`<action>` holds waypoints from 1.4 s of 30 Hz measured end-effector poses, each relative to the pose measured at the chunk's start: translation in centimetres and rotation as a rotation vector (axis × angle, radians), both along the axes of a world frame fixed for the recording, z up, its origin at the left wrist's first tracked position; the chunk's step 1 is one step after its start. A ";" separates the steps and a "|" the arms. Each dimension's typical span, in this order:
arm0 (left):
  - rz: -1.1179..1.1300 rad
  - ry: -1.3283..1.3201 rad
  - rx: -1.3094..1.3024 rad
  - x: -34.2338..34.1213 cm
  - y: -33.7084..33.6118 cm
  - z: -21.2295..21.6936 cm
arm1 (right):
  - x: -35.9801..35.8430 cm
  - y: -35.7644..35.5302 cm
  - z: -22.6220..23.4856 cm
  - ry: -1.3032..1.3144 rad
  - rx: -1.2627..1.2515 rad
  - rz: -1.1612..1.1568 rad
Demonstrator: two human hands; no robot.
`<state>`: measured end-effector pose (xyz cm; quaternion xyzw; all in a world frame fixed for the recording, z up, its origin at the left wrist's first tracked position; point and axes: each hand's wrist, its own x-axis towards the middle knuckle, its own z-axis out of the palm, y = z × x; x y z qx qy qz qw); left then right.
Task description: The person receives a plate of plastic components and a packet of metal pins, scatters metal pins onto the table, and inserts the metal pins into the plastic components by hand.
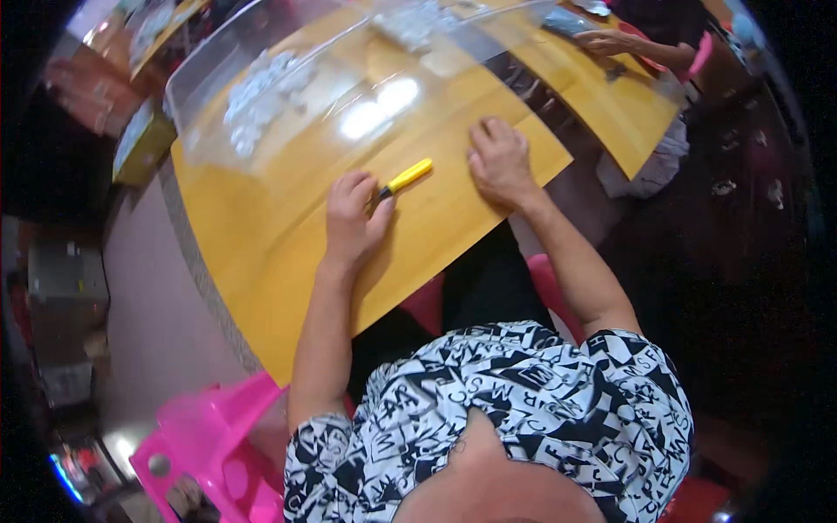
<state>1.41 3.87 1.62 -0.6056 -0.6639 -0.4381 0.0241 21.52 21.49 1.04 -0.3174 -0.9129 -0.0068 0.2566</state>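
Observation:
My left hand (353, 220) rests on the yellow wooden-topped table (261, 261), its fingers curled and its thumb apart. Between that thumb and forefinger sits the black end of a slim tool with a yellow handle (410, 176). The handle points away to the right, and the tip is hidden by my hand. My right hand (501, 164) lies palm down near the table's right edge, fingers loosely bent and nothing seen in them. A gap of bare tabletop separates it from the yellow handle.
A clear plastic screen (196, 96) curves along the far side, with heaps of whitish pieces (261, 96) by it. Another person's hand (608, 42) is at a second table (628, 113) on the right. A pink plastic stool (205, 436) stands at lower left.

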 end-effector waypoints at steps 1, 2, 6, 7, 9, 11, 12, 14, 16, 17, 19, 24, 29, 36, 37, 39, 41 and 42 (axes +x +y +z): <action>-0.010 0.002 0.006 -0.4 -0.3 0.0 | -0.4 0.1 -0.3 0.024 -0.014 0.026; 0.021 -0.007 -0.014 -0.9 -0.8 -0.3 | -1.0 0.0 -0.6 0.049 -0.028 0.049; 0.044 -0.037 0.015 0.1 0.1 -0.3 | -0.6 0.4 -0.3 0.055 0.039 0.009; 0.081 0.031 0.013 0.0 0.2 -0.4 | -0.4 0.4 -0.3 0.029 0.017 0.005; 0.130 0.100 -0.008 -0.1 0.2 -0.6 | -0.6 0.1 -0.1 -0.015 0.003 -0.021; 0.184 0.172 -0.060 -0.2 -0.2 -0.7 | -0.8 0.2 -0.7 -0.024 0.022 -0.023; 0.189 0.198 -0.067 -0.4 -0.5 -0.7 | -1.2 0.2 -0.8 -0.025 0.010 -0.021; 0.166 0.267 -0.086 0.0 -0.6 -0.4 | -1.1 -0.1 -0.4 -0.012 -0.004 -0.029; 0.134 0.306 -0.117 0.8 -0.5 0.5 | -0.8 -0.4 0.4 0.021 -0.032 -0.024; 0.102 0.293 -0.112 0.9 -0.4 0.3 | -0.6 -0.3 0.4 0.053 -0.038 -0.028; 0.061 0.251 -0.069 1.1 0.0 0.3 | 0.0 -0.3 0.4 0.095 -0.080 -0.026; 0.098 0.164 -0.031 0.8 -0.2 -0.1 | 0.5 0.3 -0.3 0.260 -0.235 -0.015; 0.219 0.073 -0.041 -1.2 -1.3 -1.7 | 0.4 -0.8 0.5 0.270 -0.214 -0.013; 0.388 0.199 -0.342 -4.0 -1.8 0.1 | 0.7 -0.4 -0.2 0.254 -0.160 0.009; 0.424 0.212 -0.362 -4.7 -1.8 0.2 | 0.6 -0.2 -0.4 0.250 -0.126 0.018; 0.473 0.190 -0.394 -5.9 -1.8 0.5 | 0.6 0.2 -0.3 0.217 -0.108 0.035; 0.460 0.192 -0.399 -6.8 -2.0 0.4 | 0.6 -0.1 -0.5 0.187 -0.131 0.033; 0.441 0.192 -0.395 -7.1 -2.0 0.4 | 0.6 -0.1 -0.4 0.157 -0.144 0.026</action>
